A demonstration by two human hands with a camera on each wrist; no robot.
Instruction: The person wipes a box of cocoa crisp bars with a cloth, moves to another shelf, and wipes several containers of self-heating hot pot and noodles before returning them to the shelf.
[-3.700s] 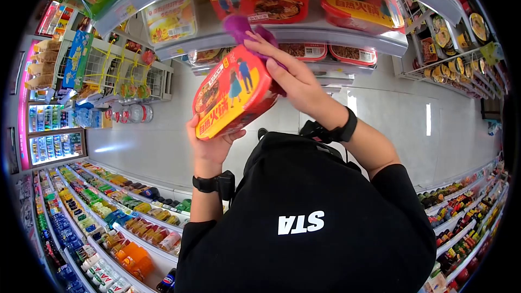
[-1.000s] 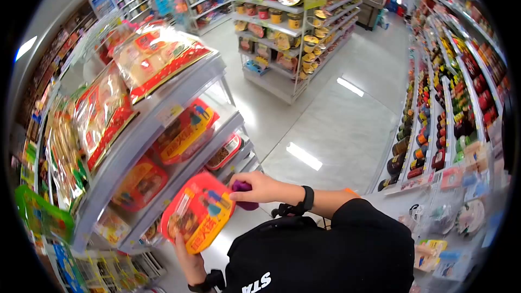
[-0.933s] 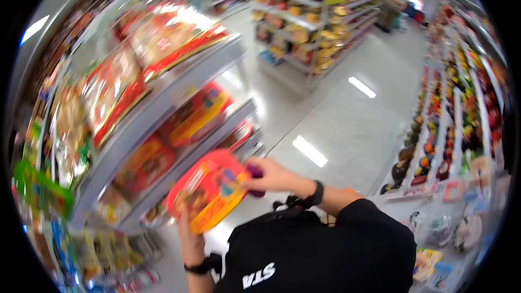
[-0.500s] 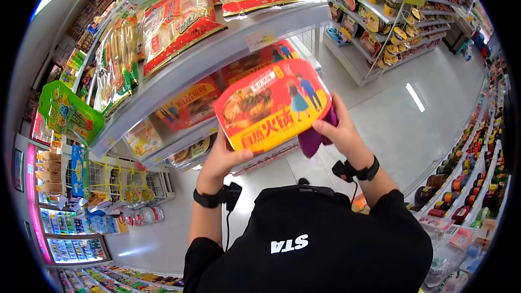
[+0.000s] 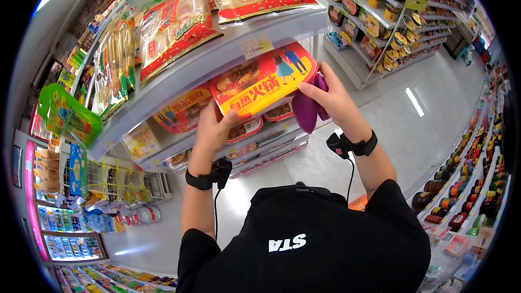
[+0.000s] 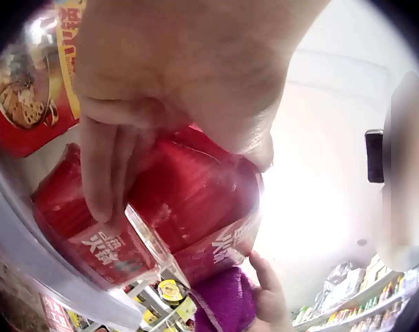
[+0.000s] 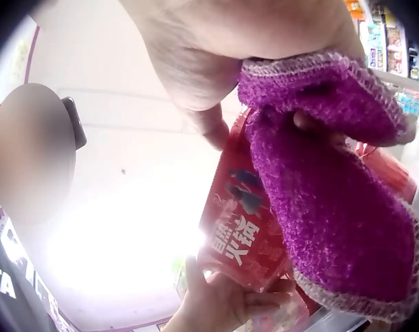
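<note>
Both hands hold a red and yellow self-heating hot pot box (image 5: 260, 84), its printed lid facing up. In the head view the box overlaps the shelf level under the top one. The left hand (image 5: 211, 125) grips its near left corner, thumb on the lid edge. At the right end, the right hand (image 5: 334, 95) grips the box together with a purple cloth (image 5: 309, 111), which hangs down below it. The right wrist view shows the cloth (image 7: 341, 214) bunched in the fingers against the box's red side (image 7: 240, 238). From the left wrist, red underside (image 6: 189, 187) shows beyond the fingers.
Another hot pot box (image 5: 184, 109) sits left of the held one, beside a pale yellow pack (image 5: 141, 140). Overhead, the top shelf bears bagged food (image 5: 176, 30) and a price tag (image 5: 256, 46) on its edge. A green package (image 5: 68, 114) sticks out at the shelf's left end.
The right hand with the cloth was at the box's upper corner, then at its right side. Lately both hands have moved the box forward, from in front of the shelf to its level opening.
</note>
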